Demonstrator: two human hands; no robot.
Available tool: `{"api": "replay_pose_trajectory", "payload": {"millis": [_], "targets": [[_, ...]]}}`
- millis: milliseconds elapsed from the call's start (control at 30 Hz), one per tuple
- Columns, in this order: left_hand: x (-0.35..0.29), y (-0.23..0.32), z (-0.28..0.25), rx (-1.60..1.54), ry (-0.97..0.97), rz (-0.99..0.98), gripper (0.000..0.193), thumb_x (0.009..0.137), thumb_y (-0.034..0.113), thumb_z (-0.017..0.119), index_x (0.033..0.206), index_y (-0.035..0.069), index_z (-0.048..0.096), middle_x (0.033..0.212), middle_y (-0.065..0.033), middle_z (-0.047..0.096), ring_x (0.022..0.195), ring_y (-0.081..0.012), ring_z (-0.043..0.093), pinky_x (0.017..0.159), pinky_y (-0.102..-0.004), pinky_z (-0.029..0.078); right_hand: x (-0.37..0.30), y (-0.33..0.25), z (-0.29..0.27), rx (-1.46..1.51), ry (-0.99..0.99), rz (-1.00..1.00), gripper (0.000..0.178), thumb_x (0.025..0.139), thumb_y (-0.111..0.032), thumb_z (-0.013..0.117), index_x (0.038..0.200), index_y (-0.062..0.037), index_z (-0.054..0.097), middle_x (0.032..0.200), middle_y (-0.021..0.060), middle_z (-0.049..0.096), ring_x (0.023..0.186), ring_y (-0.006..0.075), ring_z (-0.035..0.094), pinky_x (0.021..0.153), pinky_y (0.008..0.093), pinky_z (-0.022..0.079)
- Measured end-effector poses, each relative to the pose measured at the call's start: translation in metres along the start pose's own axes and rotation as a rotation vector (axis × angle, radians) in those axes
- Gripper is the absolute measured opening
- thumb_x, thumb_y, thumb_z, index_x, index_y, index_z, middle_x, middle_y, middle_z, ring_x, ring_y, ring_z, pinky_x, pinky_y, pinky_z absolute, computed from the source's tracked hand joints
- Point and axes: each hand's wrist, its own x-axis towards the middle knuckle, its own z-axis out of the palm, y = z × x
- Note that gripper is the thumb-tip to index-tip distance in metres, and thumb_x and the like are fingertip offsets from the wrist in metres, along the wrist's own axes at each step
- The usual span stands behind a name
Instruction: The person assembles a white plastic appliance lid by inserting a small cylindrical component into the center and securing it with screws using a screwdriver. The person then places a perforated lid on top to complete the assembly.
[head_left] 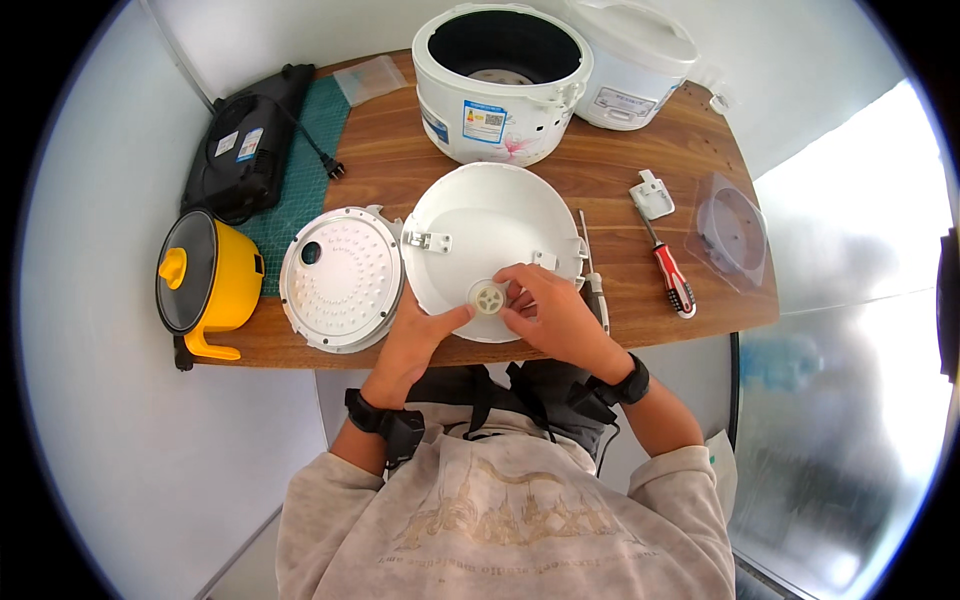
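A white rice cooker lid shell (460,190) lies with its hollow side up at the table's front edge. Over its near part is a small round spoked plastic cap (488,297), pale and translucent. My right hand (555,312) has its fingers curled at the cap's right edge, closed on it. My left hand (412,335) grips the shell's near left rim, its thumb reaching to the cap and most of its fingers hidden below the rim. Left of the shell sits a round white inner lid plate (345,280) with a dimpled face and a dark hole.
Behind stand an opened white rice cooker body (500,120) and another white cooker (630,70). A yellow pot (230,280) and black appliance (250,140) are left, by a green mat (310,130). Rightward lie screwdrivers (672,275), a white latch piece (652,195) and a clear ring (732,232).
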Motion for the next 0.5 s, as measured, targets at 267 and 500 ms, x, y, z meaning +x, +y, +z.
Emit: {"api": "replay_pose_trajectory", "payload": {"millis": [267,500], "targets": [[0.001,-0.002,0.000,-0.023,-0.015,0.013,0.079,0.079,-0.004,0.073,0.148,0.002,0.035,0.135,-0.0116,0.054,0.124,-0.0211,0.054,0.105,-0.0340,0.045,0.000,-0.005,0.005,-0.194,-0.010,-0.145,0.041,0.085,-0.012,0.070,0.122,-0.0081,0.056,0.107,0.0130,0.052,0.079,0.0305,0.067,0.069,0.0407,0.056],[0.004,-0.003,0.000,0.025,-0.005,0.043,0.081,0.077,-0.003,0.072,0.149,0.003,0.034,0.135,-0.0110,0.054,0.124,-0.0206,0.054,0.104,-0.0348,0.046,-0.001,-0.015,0.010,-0.420,0.010,-0.236,0.040,0.084,-0.015,0.074,0.120,-0.0085,0.058,0.113,0.0114,0.050,0.074,0.0313,0.066,0.065,0.0396,0.056]]}}
